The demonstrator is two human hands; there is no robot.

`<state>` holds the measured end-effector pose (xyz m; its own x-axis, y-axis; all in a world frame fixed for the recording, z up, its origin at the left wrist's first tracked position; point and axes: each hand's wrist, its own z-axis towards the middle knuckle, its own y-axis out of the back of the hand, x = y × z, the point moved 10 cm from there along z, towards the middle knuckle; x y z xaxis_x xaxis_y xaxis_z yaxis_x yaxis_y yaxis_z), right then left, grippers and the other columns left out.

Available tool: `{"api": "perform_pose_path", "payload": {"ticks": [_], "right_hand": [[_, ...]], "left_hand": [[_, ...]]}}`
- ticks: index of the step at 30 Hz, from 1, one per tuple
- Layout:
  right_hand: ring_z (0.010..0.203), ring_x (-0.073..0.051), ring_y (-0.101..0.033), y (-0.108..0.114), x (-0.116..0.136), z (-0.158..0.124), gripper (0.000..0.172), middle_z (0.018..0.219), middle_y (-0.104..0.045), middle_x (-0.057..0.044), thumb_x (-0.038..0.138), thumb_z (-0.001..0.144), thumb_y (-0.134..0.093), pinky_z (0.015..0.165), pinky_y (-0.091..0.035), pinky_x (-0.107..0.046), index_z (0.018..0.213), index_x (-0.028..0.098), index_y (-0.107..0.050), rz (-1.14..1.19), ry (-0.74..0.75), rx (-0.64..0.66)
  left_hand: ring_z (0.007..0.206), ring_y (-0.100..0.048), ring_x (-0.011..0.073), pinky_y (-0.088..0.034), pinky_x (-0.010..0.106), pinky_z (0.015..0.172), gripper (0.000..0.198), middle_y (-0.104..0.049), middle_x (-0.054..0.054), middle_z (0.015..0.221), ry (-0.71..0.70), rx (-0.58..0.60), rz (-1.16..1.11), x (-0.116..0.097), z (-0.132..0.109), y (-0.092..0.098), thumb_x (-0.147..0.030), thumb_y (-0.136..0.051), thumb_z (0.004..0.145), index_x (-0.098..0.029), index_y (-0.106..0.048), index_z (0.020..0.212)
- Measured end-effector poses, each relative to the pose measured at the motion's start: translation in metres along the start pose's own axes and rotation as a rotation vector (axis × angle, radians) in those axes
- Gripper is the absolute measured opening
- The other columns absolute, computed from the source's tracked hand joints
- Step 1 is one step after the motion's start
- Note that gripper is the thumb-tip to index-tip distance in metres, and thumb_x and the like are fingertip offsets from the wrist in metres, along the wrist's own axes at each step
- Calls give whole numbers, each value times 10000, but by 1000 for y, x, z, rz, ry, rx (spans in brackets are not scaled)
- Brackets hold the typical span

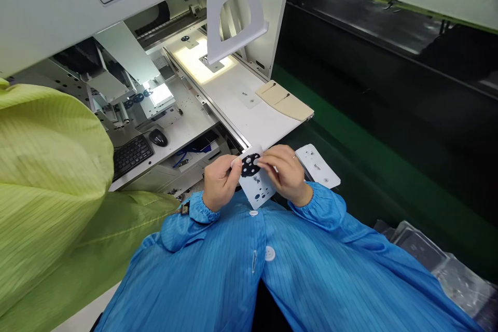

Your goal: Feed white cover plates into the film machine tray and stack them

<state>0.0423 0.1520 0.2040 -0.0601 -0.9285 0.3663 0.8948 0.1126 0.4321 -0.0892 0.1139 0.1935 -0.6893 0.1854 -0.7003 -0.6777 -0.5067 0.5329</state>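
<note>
Both hands are raised close to my chest over my blue smock. My left hand (pixel 220 181) is closed, pinching the left side of a white card (pixel 260 191) that carries a round black perforated piece (pixel 249 164). My right hand (pixel 286 172) is closed too, its fingertips pinching the right edge of that black piece and the top of the card. The card's lower half shows small dark marks. Behind my right hand a second white card (pixel 318 166) with small holes lies on the green surface.
A white machine table (pixel 252 109) with a lit window stands ahead, a beige plate (pixel 285 99) at its right edge. A keyboard (pixel 131 155) and mouse (pixel 158 138) sit lower left. A person's yellow-green sleeve (pixel 50 176) fills the left. Bagged parts (pixel 439 259) lie at lower right.
</note>
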Motion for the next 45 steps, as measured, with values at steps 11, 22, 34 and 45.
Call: {"api": "perform_pose_path", "payload": {"ticks": [11,22,34,45], "right_hand": [[731,-160,-591,3,-7,11,93,776,-642,-37,132,826,-585,681,-473,-351,878,198,-623,67,-99,-19],[758,-169,-545,-4,-9,5,90,783,-583,-41,125,856,-493,681,-441,-351,838,192,-551,59,-204,-34],[785,-178,-570,2,-4,0,109,819,-613,-48,147,836,-561,661,-478,-348,927,205,-577,6,-63,-79],[746,-176,-597,17,-10,3,92,783,-644,-41,176,794,-640,648,-495,-358,878,216,-641,15,-159,-145]], "left_hand": [[631,-558,98,-437,213,594,181,-631,24,682,-174,80,52,-21,-5,-12,-162,-452,878,-145,-615,799],[621,-563,102,-443,216,589,191,-634,35,672,-243,80,82,-31,-5,-12,-153,-438,876,-140,-601,777],[577,-538,97,-412,224,551,235,-598,8,597,-70,49,5,-15,-5,-11,-205,-442,888,-158,-602,722],[600,-546,105,-426,227,567,223,-614,24,643,-118,58,22,-22,-5,-13,-198,-436,886,-153,-610,753]]}}
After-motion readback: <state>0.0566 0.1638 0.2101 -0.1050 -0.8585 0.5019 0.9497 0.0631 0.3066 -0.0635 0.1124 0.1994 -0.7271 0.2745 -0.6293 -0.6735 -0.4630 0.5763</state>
